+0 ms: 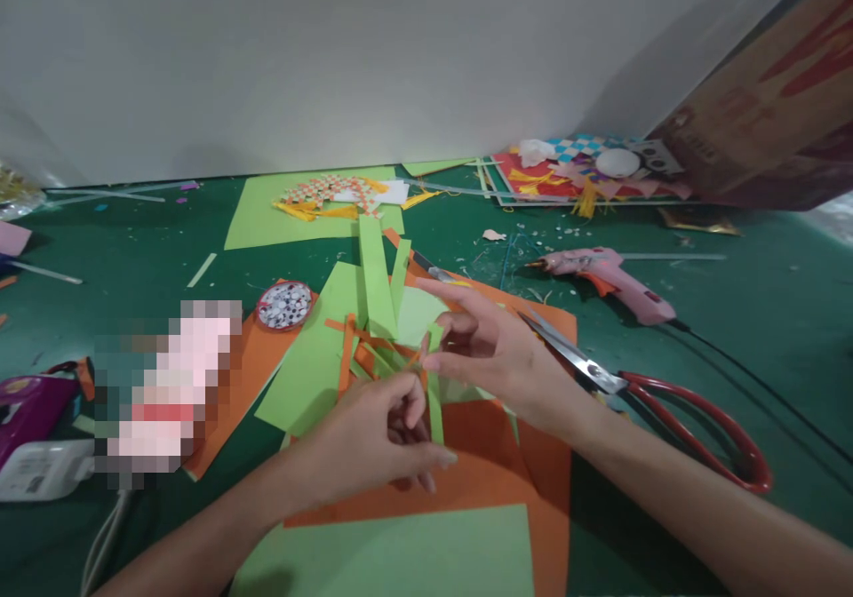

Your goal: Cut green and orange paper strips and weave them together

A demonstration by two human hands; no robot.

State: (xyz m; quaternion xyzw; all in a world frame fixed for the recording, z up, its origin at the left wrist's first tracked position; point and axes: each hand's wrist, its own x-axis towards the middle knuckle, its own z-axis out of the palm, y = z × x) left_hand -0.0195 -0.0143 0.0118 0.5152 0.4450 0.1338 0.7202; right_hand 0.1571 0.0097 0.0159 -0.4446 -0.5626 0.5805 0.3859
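Observation:
A narrow light-green paper strip (pixel 434 406) stands nearly upright between my two hands. My right hand (pixel 503 353) pinches it near the top with the thumb and a bent finger, the index finger stretched out above. My left hand (pixel 379 424) is curled at the strip's lower end, its thumb against it; the inner fingers are partly hidden. Just beyond my left hand lies a loose heap of orange strips (pixel 347 357) and green ones. A wider green strip (pixel 377 277) runs away from the heap. Under my hands are orange sheets (pixel 466 473) and a pale-green sheet (pixel 400 553).
Red-handled scissors (pixel 699 419) and a pink glue gun (pixel 613 282) lie at the right. A round box of googly eyes (pixel 284 304) sits left of centre. Behind is a woven checkered paper piece (pixel 326 195). A white plug (pixel 43 471) lies at the left.

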